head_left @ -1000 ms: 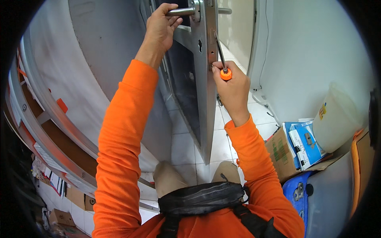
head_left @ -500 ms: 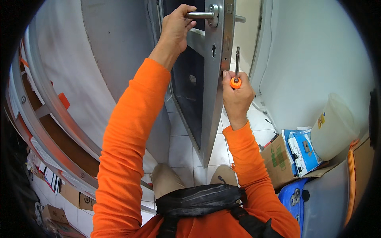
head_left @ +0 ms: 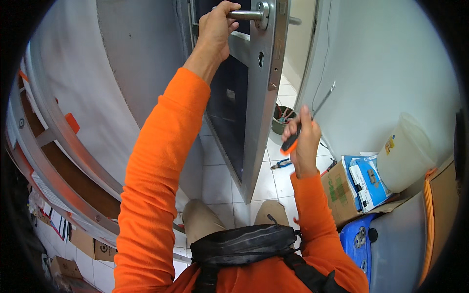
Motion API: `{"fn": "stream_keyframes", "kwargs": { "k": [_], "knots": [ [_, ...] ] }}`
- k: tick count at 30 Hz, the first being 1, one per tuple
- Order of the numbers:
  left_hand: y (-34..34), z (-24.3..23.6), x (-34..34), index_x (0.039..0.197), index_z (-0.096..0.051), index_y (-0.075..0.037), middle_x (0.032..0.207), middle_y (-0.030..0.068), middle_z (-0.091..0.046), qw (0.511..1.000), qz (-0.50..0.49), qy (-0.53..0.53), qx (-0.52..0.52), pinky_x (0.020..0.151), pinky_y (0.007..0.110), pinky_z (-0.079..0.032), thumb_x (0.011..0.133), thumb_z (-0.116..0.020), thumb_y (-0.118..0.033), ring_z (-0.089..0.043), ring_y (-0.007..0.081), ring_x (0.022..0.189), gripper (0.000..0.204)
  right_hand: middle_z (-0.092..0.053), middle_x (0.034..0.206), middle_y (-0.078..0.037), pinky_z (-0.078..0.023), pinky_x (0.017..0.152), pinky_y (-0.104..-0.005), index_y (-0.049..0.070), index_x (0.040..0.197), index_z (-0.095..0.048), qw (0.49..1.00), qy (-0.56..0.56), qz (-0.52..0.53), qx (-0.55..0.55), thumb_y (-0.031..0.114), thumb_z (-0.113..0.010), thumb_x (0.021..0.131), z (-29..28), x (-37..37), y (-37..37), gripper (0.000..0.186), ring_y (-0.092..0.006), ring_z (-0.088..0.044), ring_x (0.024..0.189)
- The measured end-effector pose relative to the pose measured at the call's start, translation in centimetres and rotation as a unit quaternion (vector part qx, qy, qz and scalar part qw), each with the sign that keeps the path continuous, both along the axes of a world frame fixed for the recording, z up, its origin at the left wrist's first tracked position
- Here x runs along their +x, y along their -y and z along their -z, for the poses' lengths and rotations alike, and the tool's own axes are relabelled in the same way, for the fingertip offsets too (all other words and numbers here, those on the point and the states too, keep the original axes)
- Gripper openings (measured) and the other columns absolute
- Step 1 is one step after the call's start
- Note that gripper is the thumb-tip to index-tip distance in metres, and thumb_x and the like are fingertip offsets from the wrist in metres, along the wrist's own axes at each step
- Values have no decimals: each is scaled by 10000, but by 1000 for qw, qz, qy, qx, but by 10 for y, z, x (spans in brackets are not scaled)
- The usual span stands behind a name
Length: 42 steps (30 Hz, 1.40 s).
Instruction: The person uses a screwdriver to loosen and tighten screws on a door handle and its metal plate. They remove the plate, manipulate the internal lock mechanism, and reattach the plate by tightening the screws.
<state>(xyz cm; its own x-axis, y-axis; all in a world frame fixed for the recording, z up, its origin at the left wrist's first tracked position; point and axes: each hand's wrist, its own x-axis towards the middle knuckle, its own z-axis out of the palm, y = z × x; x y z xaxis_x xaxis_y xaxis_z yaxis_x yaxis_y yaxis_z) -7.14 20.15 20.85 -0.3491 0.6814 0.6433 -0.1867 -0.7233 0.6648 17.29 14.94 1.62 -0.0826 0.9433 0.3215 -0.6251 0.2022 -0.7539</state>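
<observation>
High in the picture, my left hand (head_left: 213, 31) grips the steel lever handle (head_left: 247, 15) of an open metal door (head_left: 260, 122) with dark panels, a cut keyhole in its stile and holes along the edge. My right hand (head_left: 305, 139) is closed round a screwdriver (head_left: 293, 142) with an orange and black grip, right of the door edge and apart from it; its long shaft points up and to the right. A dark bucket (head_left: 279, 126) holding tools stands on the floor behind the right hand, with blue-handled pliers (head_left: 278, 165) lying nearby.
At the right, a cardboard box (head_left: 338, 190) with blue folders (head_left: 371, 188), a translucent container (head_left: 405, 146) and a blue item (head_left: 356, 249) line the white wall. At the left stands a curved metal-and-brown frame (head_left: 73, 180), with boxes (head_left: 82, 241) and papers on the tiles.
My right hand has come away from the door edge, moving right and down, and the screwdriver now slants rightward. The bucket has come into sight. My left hand stays on the handle.
</observation>
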Motion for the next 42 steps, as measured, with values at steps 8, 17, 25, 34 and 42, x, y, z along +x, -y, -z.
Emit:
{"fn": "stream_keyframes", "kwargs": {
  "k": [8,17,25,34,42],
  "knots": [
    [-11,-4,26,788,-608,-127,741,-34,-533,999,-19,45,15,614,252,-412,858,-684,-203,-491,87,650,129,-539,842,-64,-589,647,-381,56,1530,-284,954,128,-42,-266,75,-596,940,106,99,68,668,-191,-630,757],
    [-23,-3,45,748,-595,-108,712,-23,-522,999,-34,18,9,630,311,-388,838,-688,-192,-459,111,635,154,-687,980,-93,-551,767,-295,78,1472,-447,831,503,172,162,-58,-678,873,26,123,101,657,-178,-659,795],
    [-30,-2,59,762,-617,-71,739,3,-562,998,-38,27,30,691,343,-413,839,-676,-172,-523,134,720,140,-701,969,-137,-533,754,-330,52,1293,-689,734,510,372,250,37,-772,844,-11,99,86,457,-232,-671,804],
    [-29,-3,57,743,-593,-104,688,-26,-483,999,-48,18,13,607,328,-344,838,-681,-195,-425,114,628,158,-691,953,-134,-532,715,-345,86,1291,-699,699,547,383,258,77,-774,856,-33,92,77,441,-267,-668,772],
    [-22,-3,56,758,-593,-114,690,-32,-473,999,-29,17,5,584,320,-332,841,-682,-211,-413,107,618,156,-699,973,-134,-541,713,-343,87,1292,-698,702,544,382,255,82,-777,856,-33,94,77,444,-259,-680,778]
  ]
}}
